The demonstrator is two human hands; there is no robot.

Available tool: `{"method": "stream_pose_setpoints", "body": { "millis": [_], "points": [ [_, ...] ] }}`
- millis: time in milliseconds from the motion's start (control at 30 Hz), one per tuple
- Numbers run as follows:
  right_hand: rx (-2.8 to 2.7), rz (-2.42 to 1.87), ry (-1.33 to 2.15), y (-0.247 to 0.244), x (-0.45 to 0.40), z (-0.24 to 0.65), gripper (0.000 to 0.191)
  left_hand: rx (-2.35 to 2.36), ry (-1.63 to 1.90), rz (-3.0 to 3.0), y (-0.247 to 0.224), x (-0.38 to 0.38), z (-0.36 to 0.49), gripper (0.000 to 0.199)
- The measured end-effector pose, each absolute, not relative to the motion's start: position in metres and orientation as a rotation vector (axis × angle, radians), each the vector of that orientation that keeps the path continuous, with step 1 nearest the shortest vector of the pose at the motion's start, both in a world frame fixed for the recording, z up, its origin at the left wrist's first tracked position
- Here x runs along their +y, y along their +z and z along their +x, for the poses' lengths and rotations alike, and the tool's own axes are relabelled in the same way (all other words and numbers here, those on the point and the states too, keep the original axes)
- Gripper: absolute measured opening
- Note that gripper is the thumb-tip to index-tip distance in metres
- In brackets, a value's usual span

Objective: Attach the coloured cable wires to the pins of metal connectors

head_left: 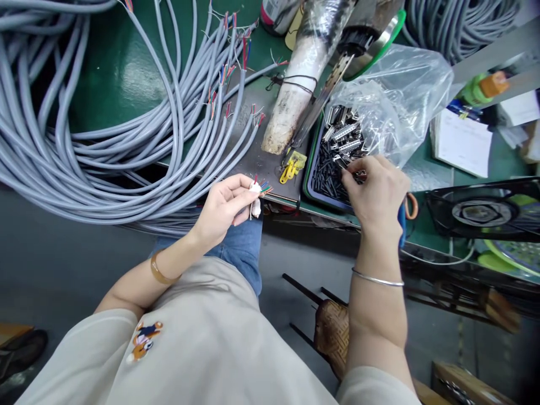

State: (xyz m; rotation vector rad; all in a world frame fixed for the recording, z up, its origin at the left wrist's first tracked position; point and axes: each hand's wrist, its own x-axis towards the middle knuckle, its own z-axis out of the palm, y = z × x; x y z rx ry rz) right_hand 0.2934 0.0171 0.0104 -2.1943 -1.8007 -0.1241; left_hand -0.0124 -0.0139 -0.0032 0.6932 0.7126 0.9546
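Observation:
My left hand [228,205] pinches a white-wrapped piece [255,207] with short coloured wires [265,189] fanning out of it, just off the table's front edge. To the right, my right hand [373,188] reaches over a dark tray [309,188], thumb and forefinger pressed together at its contents. Whatever lies between those fingertips is too small to make out. Inside the tray are small metal connectors [348,145] and many short black tubes [327,174]. Grey cables [169,163] with stripped, coloured ends spread over the table on the left.
Behind the tray lies a clear plastic bag [405,101]. A plastic-wrapped roll [291,95] leans near yellow tags [292,167]. Further right are a paper pad [462,143], a black fan [481,211] and an orange-handled tool [411,206]. A woven stool [333,332] stands below.

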Motion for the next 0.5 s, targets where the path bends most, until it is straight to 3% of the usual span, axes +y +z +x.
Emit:
{"method": "stream_pose_setpoints", "body": {
  "millis": [267, 500],
  "points": [
    [-1.422, -1.961, 0.094, 0.018, 0.013, 0.308, 0.028, 0.755, 0.984, 0.759, -0.004, -0.018, -0.010, 0.025],
    [-1.393, -1.333, 0.089, 0.052, -0.026, 0.275, 0.026, 0.753, 1.021, 0.842, -0.002, -0.018, -0.004, 0.024]
  ]
}}
